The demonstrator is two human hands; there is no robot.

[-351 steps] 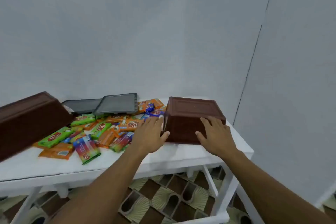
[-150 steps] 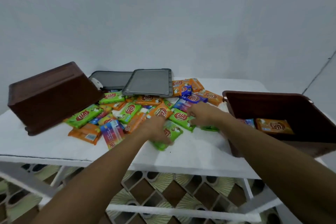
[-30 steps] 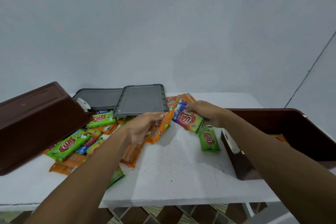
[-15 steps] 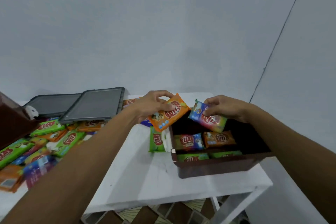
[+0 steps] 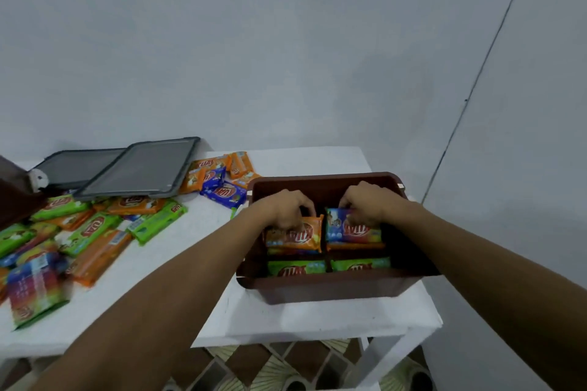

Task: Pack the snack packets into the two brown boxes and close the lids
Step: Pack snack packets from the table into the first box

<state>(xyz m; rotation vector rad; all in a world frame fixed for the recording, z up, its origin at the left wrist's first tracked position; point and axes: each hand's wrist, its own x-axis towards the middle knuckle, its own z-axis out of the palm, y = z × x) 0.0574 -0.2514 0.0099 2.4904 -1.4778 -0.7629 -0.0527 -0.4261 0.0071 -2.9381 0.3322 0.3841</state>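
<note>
An open brown box (image 5: 330, 290) stands at the right end of the white table (image 5: 305, 320). Both my hands are inside it. My left hand (image 5: 286, 208) grips an orange snack packet (image 5: 293, 236) laid on the left stack. My right hand (image 5: 365, 201) grips a blue rainbow packet (image 5: 354, 228) on the right stack. Two green packets (image 5: 297, 268) lie at the box's near side. Several loose packets (image 5: 92, 232) are spread over the table's left half. Only a corner of the second brown box (image 5: 12, 200) shows at the left edge.
Two grey lids (image 5: 139, 168) rest tilted on the packets at the back left, near the wall. More orange and blue packets (image 5: 222, 181) lie behind the box. The table's right edge is close to the box, with patterned floor below.
Both hands have lowered their packets from above the box's rim down onto the stacks inside it. The view has swung right and down toward the box.
</note>
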